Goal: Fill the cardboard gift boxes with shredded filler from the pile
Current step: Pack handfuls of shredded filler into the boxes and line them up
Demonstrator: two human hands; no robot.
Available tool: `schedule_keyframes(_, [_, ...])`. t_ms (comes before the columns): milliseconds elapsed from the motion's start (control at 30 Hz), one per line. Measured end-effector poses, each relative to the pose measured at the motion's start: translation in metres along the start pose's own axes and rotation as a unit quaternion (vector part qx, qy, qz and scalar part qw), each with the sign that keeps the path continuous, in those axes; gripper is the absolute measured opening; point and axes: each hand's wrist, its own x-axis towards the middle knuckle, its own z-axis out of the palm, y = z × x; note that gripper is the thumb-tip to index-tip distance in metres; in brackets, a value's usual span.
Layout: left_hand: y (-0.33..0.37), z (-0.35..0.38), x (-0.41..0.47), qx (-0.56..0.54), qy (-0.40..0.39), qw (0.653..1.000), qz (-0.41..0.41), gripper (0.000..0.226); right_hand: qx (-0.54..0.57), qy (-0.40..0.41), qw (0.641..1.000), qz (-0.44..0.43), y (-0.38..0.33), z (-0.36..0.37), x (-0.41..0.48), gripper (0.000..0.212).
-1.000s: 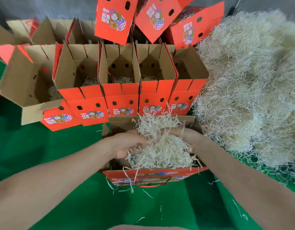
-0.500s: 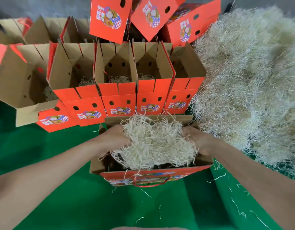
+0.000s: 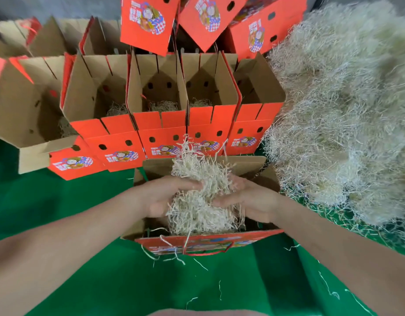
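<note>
As the left hand (image 3: 161, 198) and right hand (image 3: 251, 202) clutch wiry pale filler (image 3: 197, 213), it overtops a cardboard box (image 3: 247, 164).

One head-worn view, forward and down, close above the nearest box (image 3: 203, 244)

**Green surface: contents**

Green cloth surface (image 3: 71, 213), possibly felt.
1. Open gift box (image 3: 203, 244), near the middle, red front towards the near edge.
2. Row of open gift boxes (image 3: 162, 133), side by side, towards the far edge.
3. Pile of shredded filler (image 3: 333, 133), along the right side.
4. Loose strands (image 3: 219, 290), scattered by the near edge.
</note>
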Motion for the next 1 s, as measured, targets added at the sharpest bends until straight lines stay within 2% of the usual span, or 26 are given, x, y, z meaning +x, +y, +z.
schedule_keyframes(33, [0.0, 0.004, 0.002, -0.006, 0.002, 1.0, -0.002, 0.086, 0.005, 0.011, 1.0, 0.001, 0.002, 0.005, 0.004, 0.11])
schedule_keyframes(67, [-0.001, 0.008, 0.003, -0.018, 0.019, 1.0, 0.0, 0.089, 0.0, 0.014, 1.0, 0.006, 0.003, 0.009, 0.006, 0.101])
schedule_keyframes(100, [-0.003, 0.008, 0.007, -0.041, 0.035, 0.999, -0.007, 0.081, -0.01, 0.02, 1.0, 0.01, 0.002, 0.011, 0.006, 0.087])
schedule_keyframes(167, [-0.003, 0.004, 0.009, -0.096, 0.045, 0.994, -0.022, 0.041, -0.039, 0.035, 0.999, 0.017, -0.004, 0.007, -0.001, 0.039])
schedule_keyframes(200, [-0.004, 0.0, 0.008, -0.108, 0.048, 0.993, -0.025, 0.033, -0.056, 0.049, 0.997, 0.012, -0.004, 0.0, -0.006, 0.027])
schedule_keyframes(300, [-0.011, -0.022, 0.009, -0.073, 0.116, 0.99, -0.018, 0.056, -0.09, 0.144, 0.985, 0.005, -0.001, -0.028, -0.02, 0.012])
schedule_keyframes(367, [-0.014, -0.026, 0.002, -0.044, 0.149, 0.988, -0.009, 0.055, -0.083, 0.191, 0.978, 0.015, -0.001, -0.037, -0.027, 0.013])
schedule_keyframes(400, [-0.014, -0.024, 0.0, -0.028, 0.145, 0.989, -0.012, 0.057, -0.085, 0.182, 0.979, 0.022, 0.0, -0.039, -0.028, 0.011])
schedule_keyframes(467, [-0.012, -0.017, 0.0, -0.03, 0.102, 0.994, -0.018, 0.061, -0.079, 0.102, 0.991, 0.027, -0.003, -0.032, -0.027, 0.016])
schedule_keyframes(533, [-0.008, -0.011, 0.0, -0.041, 0.063, 0.997, -0.023, 0.049, -0.039, 0.07, 0.996, 0.031, -0.005, -0.024, -0.019, 0.03])
schedule_keyframes(633, [-0.003, 0.001, 0.002, -0.058, 0.021, 0.998, -0.012, 0.024, -0.013, 0.105, 0.993, 0.048, -0.002, -0.006, 0.0, 0.046])
schedule_keyframes(700, [-0.002, 0.007, 0.005, -0.053, 0.021, 0.998, -0.009, 0.017, -0.032, 0.113, 0.992, 0.043, -0.002, 0.001, 0.008, 0.031])
schedule_keyframes(767, [-0.002, 0.003, 0.003, -0.061, 0.032, 0.998, -0.015, 0.003, -0.023, 0.143, 0.989, 0.036, -0.004, -0.004, 0.007, 0.029])
schedule_keyframes(867, [-0.007, -0.016, 0.001, -0.035, 0.096, 0.995, -0.008, 0.004, 0.118, 0.184, 0.976, 0.028, 0.0, -0.025, 0.001, 0.028])
schedule_keyframes(933, [-0.011, -0.022, 0.002, -0.022, 0.095, 0.995, 0.002, 0.024, 0.21, 0.171, 0.962, 0.031, 0.005, -0.033, -0.003, 0.02])
schedule_keyframes(1000, [-0.013, -0.017, 0.004, -0.001, 0.073, 0.997, 0.007, 0.06, 0.238, 0.079, 0.968, 0.026, 0.01, -0.034, -0.008, 0.025])
